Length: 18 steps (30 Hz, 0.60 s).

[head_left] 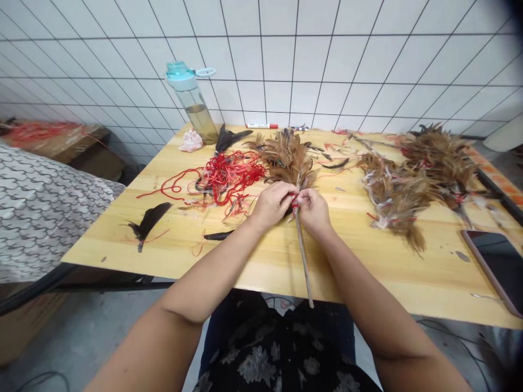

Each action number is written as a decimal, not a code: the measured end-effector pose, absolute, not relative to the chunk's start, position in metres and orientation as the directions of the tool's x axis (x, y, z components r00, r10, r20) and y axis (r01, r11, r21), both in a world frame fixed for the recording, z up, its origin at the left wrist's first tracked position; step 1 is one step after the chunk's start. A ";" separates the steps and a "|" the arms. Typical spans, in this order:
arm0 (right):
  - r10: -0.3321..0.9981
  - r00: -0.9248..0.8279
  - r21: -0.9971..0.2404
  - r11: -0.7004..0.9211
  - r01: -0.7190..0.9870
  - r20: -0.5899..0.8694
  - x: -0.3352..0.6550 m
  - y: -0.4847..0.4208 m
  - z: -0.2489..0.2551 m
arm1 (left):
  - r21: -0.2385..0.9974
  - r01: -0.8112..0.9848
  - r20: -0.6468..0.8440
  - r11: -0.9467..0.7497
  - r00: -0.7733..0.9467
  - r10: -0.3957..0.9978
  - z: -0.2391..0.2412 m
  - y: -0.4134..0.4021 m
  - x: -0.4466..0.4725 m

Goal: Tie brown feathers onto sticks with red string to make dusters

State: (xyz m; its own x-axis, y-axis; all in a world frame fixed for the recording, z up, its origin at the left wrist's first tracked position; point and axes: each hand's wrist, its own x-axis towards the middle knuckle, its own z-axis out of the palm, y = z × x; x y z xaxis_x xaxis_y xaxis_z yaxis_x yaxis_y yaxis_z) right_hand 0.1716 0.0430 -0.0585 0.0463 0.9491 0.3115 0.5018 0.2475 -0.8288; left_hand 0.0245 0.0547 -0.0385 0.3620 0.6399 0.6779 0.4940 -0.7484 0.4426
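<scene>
A feather duster (288, 158) of brown feathers lies on the wooden table (253, 261), its thin stick (304, 261) pointing toward me past the table edge. My left hand (273, 203) and my right hand (314, 209) meet at the base of the feathers, where red string (295, 202) is wound around the stick. Both hands pinch the wrapped spot, fingers closed. A tangle of red string (229, 175) lies just left of the duster.
A pile of brown feathers (412, 174) covers the right side. A phone (496, 261) lies at the right edge. A water bottle (195, 103), a red marker (261, 126) and loose dark feathers (149, 220) are on the table. White tiled wall behind.
</scene>
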 end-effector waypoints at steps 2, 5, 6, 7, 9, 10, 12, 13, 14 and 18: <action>0.948 0.045 -0.829 0.251 0.501 0.314 0.171 0.043 -0.059 | 0.403 0.529 0.667 -0.747 0.389 0.636 -0.039 0.054 0.024; 0.950 0.042 -0.837 0.252 0.485 0.310 0.171 0.043 -0.060 | 0.365 0.572 0.649 -0.734 0.409 0.641 -0.040 0.053 0.024; 0.950 0.039 -0.840 0.255 0.479 0.310 0.171 0.043 -0.060 | 0.362 0.583 0.650 -0.728 0.402 0.645 -0.041 0.053 0.024; 0.949 0.039 -0.842 0.259 0.473 0.314 0.172 0.043 -0.060 | 0.365 0.589 0.653 -0.721 0.390 0.649 -0.041 0.052 0.024; 0.944 0.048 -0.846 0.268 0.460 0.325 0.172 0.043 -0.061 | 0.397 0.584 0.659 -0.708 0.356 0.663 -0.040 0.051 0.025; 0.941 0.061 -0.849 0.271 0.453 0.332 0.172 0.044 -0.061 | 0.422 0.570 0.660 -0.705 0.340 0.670 -0.039 0.051 0.026; 0.933 0.093 -0.857 0.276 0.434 0.348 0.172 0.044 -0.061 | 0.476 0.527 0.659 -0.704 0.316 0.683 -0.036 0.050 0.027; 0.928 0.106 -0.861 0.283 0.422 0.357 0.172 0.044 -0.060 | 0.500 0.503 0.659 -0.705 0.306 0.687 -0.035 0.050 0.027; 0.923 0.113 -0.863 0.294 0.412 0.369 0.172 0.044 -0.060 | 0.521 0.480 0.660 -0.705 0.297 0.690 -0.034 0.050 0.027; 0.913 0.090 -0.854 0.331 0.402 0.397 0.171 0.043 -0.058 | 0.586 0.419 0.654 -0.694 0.262 0.710 -0.034 0.052 0.025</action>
